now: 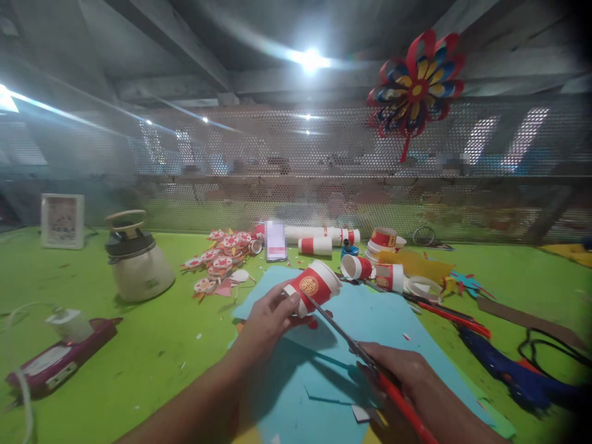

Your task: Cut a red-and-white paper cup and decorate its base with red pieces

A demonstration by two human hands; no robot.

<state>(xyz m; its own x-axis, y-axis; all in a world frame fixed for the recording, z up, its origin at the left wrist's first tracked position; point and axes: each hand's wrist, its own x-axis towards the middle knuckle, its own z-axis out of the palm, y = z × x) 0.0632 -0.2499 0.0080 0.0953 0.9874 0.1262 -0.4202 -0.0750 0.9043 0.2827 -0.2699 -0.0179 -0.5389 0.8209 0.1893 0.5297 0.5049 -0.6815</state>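
My left hand grips a red and white paper cup by its base, the cup lying on its side with the open rim turned away from me. My right hand holds red-handled scissors. Their blades reach up and left to the cup's base. Both hands hover above blue paper sheets spread on the green table.
Several more paper cups and cut red and white discs lie behind. A cream kettle stands left, a purple device with a charger at near left. A blue glue gun lies right. A paper pinwheel hangs on the mesh wall.
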